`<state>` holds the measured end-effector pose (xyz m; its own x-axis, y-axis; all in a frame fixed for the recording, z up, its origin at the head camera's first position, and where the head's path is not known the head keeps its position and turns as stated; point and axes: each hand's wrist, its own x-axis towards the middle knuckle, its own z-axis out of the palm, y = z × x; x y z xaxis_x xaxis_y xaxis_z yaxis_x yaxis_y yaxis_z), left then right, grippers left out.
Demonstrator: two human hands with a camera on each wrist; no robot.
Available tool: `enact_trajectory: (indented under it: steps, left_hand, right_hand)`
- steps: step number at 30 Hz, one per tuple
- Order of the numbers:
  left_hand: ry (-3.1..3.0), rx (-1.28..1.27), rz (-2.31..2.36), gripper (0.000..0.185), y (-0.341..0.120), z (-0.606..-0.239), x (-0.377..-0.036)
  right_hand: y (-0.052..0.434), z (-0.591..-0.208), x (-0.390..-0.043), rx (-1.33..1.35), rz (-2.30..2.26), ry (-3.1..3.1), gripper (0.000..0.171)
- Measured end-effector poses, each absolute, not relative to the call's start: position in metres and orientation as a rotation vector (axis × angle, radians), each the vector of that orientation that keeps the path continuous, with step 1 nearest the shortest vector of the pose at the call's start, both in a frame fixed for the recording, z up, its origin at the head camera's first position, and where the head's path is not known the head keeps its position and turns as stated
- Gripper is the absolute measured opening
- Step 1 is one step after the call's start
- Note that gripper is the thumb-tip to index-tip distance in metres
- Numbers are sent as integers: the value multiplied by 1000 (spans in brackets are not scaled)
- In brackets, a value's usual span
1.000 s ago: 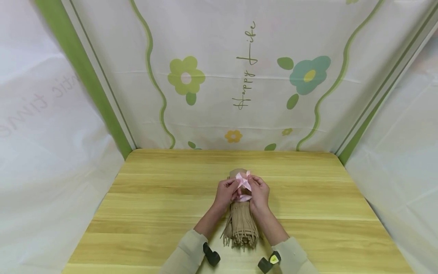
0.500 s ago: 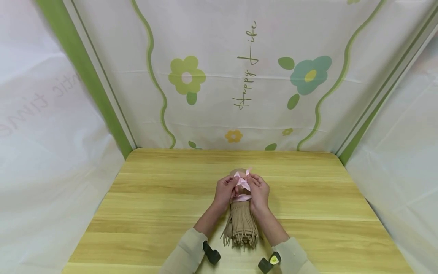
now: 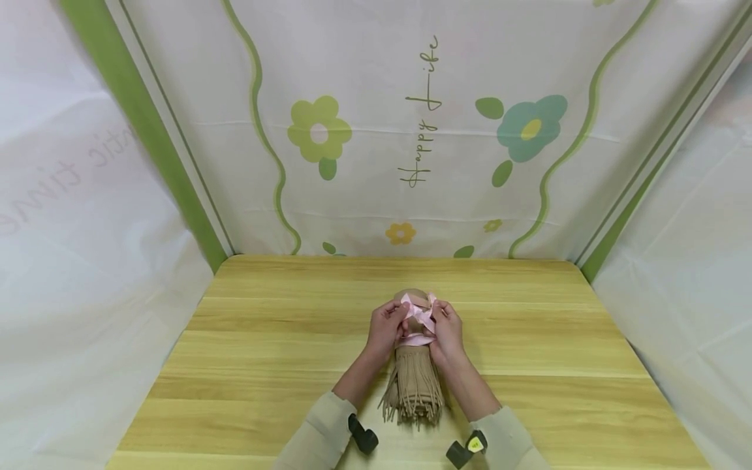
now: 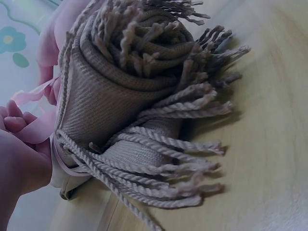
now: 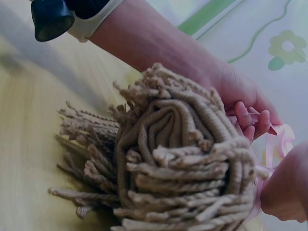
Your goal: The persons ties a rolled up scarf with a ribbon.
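A rolled tan scarf (image 3: 414, 382) with a fringed end lies on the wooden table (image 3: 264, 339), fringe toward me. A pink ribbon (image 3: 418, 317) is tied around its far part. My left hand (image 3: 388, 326) pinches the ribbon's left side and my right hand (image 3: 448, 328) pinches its right side, both resting against the roll. The left wrist view shows the roll (image 4: 120, 91), the fringe (image 4: 173, 163) and the ribbon (image 4: 33, 130) by my fingers. In the right wrist view the scarf's fringed end (image 5: 178, 163) fills the frame, with the ribbon (image 5: 279, 142) behind it.
A cloth backdrop (image 3: 411, 130) printed with flowers and lettering rises behind the table, with white cloth walls on both sides. Wrist cameras (image 3: 363, 436) (image 3: 464, 450) sit on my sleeves near the table's front edge.
Both hands have shifted slightly on the ribbon; its loops sit a little lower and flatter than before. The scarf has not moved.
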<state>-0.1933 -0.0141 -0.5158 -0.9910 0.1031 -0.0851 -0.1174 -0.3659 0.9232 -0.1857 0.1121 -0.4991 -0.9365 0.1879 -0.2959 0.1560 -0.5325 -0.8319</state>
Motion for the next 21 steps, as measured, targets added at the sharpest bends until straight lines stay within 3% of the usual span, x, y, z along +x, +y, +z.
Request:
enact_trajectory:
  steps: [21]
  left_hand:
    - [1676,-41,2535,16,-15,-521,-195]
  right_hand:
    - [115,-499,-187,-424,2822,-1339,11]
